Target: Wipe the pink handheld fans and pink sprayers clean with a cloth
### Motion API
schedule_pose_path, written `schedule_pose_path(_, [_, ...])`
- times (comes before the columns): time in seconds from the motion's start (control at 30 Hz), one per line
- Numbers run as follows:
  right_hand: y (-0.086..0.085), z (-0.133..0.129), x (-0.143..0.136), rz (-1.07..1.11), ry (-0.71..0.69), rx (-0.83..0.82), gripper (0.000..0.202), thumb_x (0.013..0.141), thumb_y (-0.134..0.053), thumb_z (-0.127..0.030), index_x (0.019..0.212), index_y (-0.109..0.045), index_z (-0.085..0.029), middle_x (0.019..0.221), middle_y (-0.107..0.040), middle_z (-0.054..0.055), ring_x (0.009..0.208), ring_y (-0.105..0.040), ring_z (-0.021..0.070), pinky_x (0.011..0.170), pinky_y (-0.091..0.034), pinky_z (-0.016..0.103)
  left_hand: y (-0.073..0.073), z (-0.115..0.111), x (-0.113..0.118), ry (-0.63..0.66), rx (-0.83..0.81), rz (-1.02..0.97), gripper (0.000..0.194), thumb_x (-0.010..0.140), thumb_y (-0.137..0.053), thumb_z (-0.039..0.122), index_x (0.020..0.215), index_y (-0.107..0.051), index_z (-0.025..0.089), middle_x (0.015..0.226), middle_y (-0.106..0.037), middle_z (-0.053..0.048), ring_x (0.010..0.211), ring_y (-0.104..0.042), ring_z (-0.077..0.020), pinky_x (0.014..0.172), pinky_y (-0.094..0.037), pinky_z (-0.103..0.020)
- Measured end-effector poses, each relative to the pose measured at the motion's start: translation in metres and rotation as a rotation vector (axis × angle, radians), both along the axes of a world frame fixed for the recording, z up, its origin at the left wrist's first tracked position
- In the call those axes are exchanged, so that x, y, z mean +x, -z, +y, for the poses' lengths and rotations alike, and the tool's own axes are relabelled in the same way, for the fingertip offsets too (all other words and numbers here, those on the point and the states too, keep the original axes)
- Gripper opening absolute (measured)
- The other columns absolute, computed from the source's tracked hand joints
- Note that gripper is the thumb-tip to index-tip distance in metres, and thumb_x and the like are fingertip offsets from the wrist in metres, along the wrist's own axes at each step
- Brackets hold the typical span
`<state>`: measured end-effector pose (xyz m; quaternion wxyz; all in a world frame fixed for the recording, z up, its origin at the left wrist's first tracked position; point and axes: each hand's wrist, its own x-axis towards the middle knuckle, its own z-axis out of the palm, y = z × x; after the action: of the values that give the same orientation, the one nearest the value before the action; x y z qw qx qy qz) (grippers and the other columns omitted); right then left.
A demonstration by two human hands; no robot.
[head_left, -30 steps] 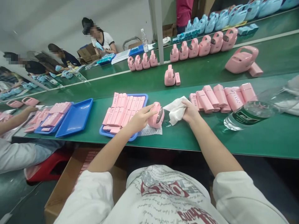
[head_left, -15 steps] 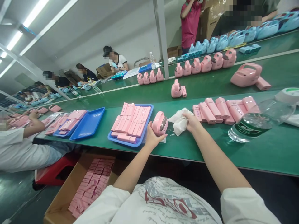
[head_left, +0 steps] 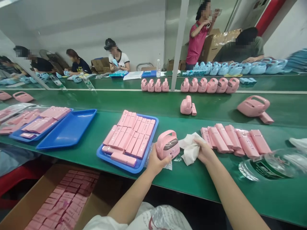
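My left hand (head_left: 155, 163) grips a pink handled plastic housing (head_left: 168, 145) with a dark curved window, its front turned toward the right. Just right of it, my right hand (head_left: 203, 150) pinches a crumpled white cloth or tissue (head_left: 190, 148), which hangs apart from the housing. A clear plastic bag (head_left: 169, 165) lies on the table under my left hand. Close on the left stands a blue tray (head_left: 137, 168) stacked with pink oblong parts (head_left: 124, 135). More pink oblong parts (head_left: 236, 139) lie in a group beyond my right hand.
A water bottle (head_left: 266, 167) lies at the right. Left of the full tray is a bare blue tray (head_left: 69, 127). Pink housings (head_left: 212, 85) line the back, one standing nearer (head_left: 186, 105). A carton (head_left: 96, 198) of pink parts sits below the table edge. Several people work opposite.
My view has tilted and come closer to the table. Both hands keep their holds, the housing in the left and the white cloth in the right.
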<state>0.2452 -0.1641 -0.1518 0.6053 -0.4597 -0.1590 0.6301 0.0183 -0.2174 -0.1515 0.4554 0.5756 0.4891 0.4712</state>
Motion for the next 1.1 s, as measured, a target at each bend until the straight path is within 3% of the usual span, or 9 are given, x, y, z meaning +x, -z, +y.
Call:
schedule_pose_path(0.1, [0.001, -0.002, 0.003, -0.025, 0.004, -0.015, 0.03, 0.052, -0.079, -0.022, 0.08, -0.067, -0.02, 0.079, -0.073, 0.001, 0.076, -0.071, 0.0215, 0.067, -0.062, 0.03, 0.001, -0.003, -0.001, 0.095, -0.033, -0.105, 0.065, 0.07, -0.072, 0.038, 0.127, -0.045, 0.021, 0.123, -0.059, -0.009, 0.113, -0.059, -0.0266, 0.092, -0.051, -0.04])
schedule_pose_path(0.33, [0.007, -0.007, 0.011, -0.072, -0.04, -0.115, 0.036, 0.055, -0.08, -0.027, 0.088, -0.068, -0.022, 0.092, -0.074, 0.006, 0.098, -0.069, 0.0326, 0.082, -0.061, 0.044, 0.0, -0.015, -0.001, 0.086, 0.021, 0.215, 0.085, 0.053, -0.08, 0.033, 0.129, -0.043, 0.022, 0.122, -0.057, -0.012, 0.113, -0.056, -0.0335, 0.098, -0.047, -0.051])
schedule_pose_path(0.53, [0.003, -0.003, 0.015, -0.022, 0.076, -0.266, 0.039, 0.044, -0.083, -0.024, 0.081, -0.07, -0.024, 0.096, -0.075, 0.007, 0.098, -0.069, 0.0352, 0.085, -0.06, 0.045, 0.005, -0.016, 0.001, 0.148, -0.041, 0.037, 0.078, 0.062, -0.071, 0.036, 0.132, -0.04, 0.022, 0.125, -0.056, -0.012, 0.116, -0.056, -0.0314, 0.101, -0.046, -0.047])
schedule_pose_path(0.67, [0.001, -0.004, 0.013, -0.015, 0.096, -0.322, 0.047, 0.038, -0.087, -0.026, 0.082, -0.071, -0.024, 0.097, -0.075, 0.008, 0.096, -0.069, 0.0358, 0.078, -0.062, 0.042, 0.016, -0.021, 0.001, 0.193, -0.043, 0.072, 0.085, 0.055, -0.075, 0.033, 0.132, -0.041, 0.022, 0.124, -0.056, -0.014, 0.115, -0.056, -0.0342, 0.102, -0.046, -0.048])
schedule_pose_path(0.83, [0.002, -0.007, 0.011, 0.012, 0.113, -0.313, 0.047, 0.04, -0.087, -0.027, 0.084, -0.073, -0.025, 0.099, -0.074, 0.01, 0.086, -0.072, 0.0346, 0.068, -0.064, 0.041, 0.022, -0.022, -0.002, 0.199, -0.126, 0.108, 0.089, 0.052, -0.075, 0.029, 0.134, -0.041, 0.025, 0.127, -0.055, -0.013, 0.118, -0.054, -0.0363, 0.104, -0.044, -0.049])
schedule_pose_path(1.0, [-0.002, -0.006, 0.005, 0.063, 0.109, -0.319, 0.044, 0.04, -0.087, -0.024, 0.08, -0.072, -0.024, 0.1, -0.074, 0.01, 0.091, -0.071, 0.0347, 0.072, -0.064, 0.039, 0.024, -0.015, 0.0, 0.214, -0.128, 0.111, 0.092, 0.051, -0.074, 0.029, 0.136, -0.04, 0.027, 0.129, -0.055, -0.013, 0.121, -0.053, -0.0383, 0.105, -0.044, -0.05])
schedule_pose_path(1.1, [-0.003, -0.005, 0.002, 0.101, 0.125, -0.288, 0.045, 0.04, -0.088, -0.025, 0.082, -0.072, -0.024, 0.105, -0.073, 0.008, 0.097, -0.069, 0.0337, 0.076, -0.063, 0.039, 0.023, -0.013, 0.0, 0.194, -0.088, 0.058, 0.089, 0.059, -0.069, 0.031, 0.139, -0.033, 0.021, 0.134, -0.051, -0.016, 0.125, -0.05, -0.037, 0.107, -0.042, -0.05])
